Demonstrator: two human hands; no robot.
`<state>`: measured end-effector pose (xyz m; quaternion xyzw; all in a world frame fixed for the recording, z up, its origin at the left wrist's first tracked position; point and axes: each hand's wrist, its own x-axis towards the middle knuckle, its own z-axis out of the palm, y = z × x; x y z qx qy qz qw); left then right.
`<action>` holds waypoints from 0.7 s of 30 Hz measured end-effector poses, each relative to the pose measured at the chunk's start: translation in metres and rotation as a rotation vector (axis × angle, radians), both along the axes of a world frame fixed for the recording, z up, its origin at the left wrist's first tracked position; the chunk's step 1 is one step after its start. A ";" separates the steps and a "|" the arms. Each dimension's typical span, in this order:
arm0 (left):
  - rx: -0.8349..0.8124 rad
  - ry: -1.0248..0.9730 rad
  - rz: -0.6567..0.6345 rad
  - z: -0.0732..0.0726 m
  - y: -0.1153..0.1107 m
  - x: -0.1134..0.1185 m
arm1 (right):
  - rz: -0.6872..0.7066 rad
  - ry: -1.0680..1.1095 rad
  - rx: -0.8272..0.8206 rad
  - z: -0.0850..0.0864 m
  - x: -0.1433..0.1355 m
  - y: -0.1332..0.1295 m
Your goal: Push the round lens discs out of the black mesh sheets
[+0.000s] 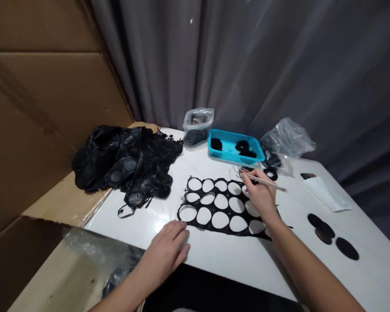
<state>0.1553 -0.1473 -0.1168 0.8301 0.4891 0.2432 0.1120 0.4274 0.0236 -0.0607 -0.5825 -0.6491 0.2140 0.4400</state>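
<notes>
A black sheet with rows of round cut-outs [227, 209] lies flat on the white table. My left hand [170, 242] rests on the table at the sheet's near left corner, fingers bent loosely and holding nothing. Over the sheet's far right part, my right hand [260, 190] is closed around a slim pale pen-like stick [269, 181]. Its fingertips are beside a small tangle of thin black strands [237, 172]; whether they touch it I cannot tell. A black ring-shaped coil [271, 174] lies just beyond this hand.
Black cut-out sheets are heaped [126, 160] at the left. At the back stand a clear plastic tub [198, 123] and a blue basket [235, 157] with black pieces inside. Rightward are a clear plastic bag [290, 136], a white packet [326, 193] and several black discs [347, 248].
</notes>
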 end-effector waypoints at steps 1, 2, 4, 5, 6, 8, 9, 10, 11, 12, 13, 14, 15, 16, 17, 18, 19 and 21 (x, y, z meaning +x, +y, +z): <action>-0.045 -0.026 -0.014 0.007 0.007 -0.001 | 0.036 0.074 -0.113 0.003 0.008 -0.001; -0.075 -0.068 -0.019 0.014 0.016 -0.001 | 0.100 0.161 -0.239 0.006 0.015 -0.003; -0.096 -0.203 -0.012 0.028 0.039 0.005 | 0.258 0.353 -0.477 0.010 0.023 -0.010; -0.109 -0.280 -0.010 0.035 0.052 0.010 | 0.323 0.451 -0.562 0.013 0.025 -0.014; -0.144 -0.346 -0.030 0.041 0.065 0.017 | 0.371 0.537 -0.625 0.016 0.025 -0.019; -0.255 -0.473 -0.138 0.050 0.091 0.034 | 0.431 0.665 -0.705 0.024 0.026 -0.027; -0.339 -0.533 -0.202 0.053 0.103 0.044 | 0.450 0.717 -0.730 0.028 0.026 -0.030; -0.417 -0.602 -0.267 0.055 0.114 0.053 | 0.462 0.762 -0.748 0.032 0.027 -0.033; -0.494 -0.654 -0.341 0.057 0.124 0.062 | 0.465 0.801 -0.764 0.035 0.028 -0.036; -0.561 -0.695 -0.403 0.059 0.133 0.070 | 0.460 0.835 -0.780 0.037 0.030 -0.037; -0.621 -0.722 -0.456 0.061 0.141 0.077 | 0.452 0.866 -0.793 0.039 0.032 -0.039; -0.676 -0.742 -0.502 0.063 0.148 0.084 | 0.443 0.892 -0.801 0.040 0.034 -0.040; -0.726 -0.764 -0.543 0.065 0.154 0.091 | 0.438 0.914 -0.809 0.041 0.036 -0.041; -0.780 -0.790 -0.581 0.066 0.159 0.097 | 0.443 0.934 -0.817 0.041 0.038 -0.042; -0.841 -0.821 -0.616 0.067 0.164 0.103 | 0.461 0.953 -0.827 0.041 0.040 -0.043; -0.910 -0.859 -0.642 0.067 0.167 0.109 | 0.487 0.975 -0.838 0.041 0.041 -0.043; -0.985 -0.898 -0.657 0.066 0.170 0.115 | 0.517 1.001 -0.850 0.040 0.043 -0.044; -1.125 -0.966 -0.647 0.064 0.172 0.126 | 0.556 1.063 -0.869 0.039 0.047 -0.043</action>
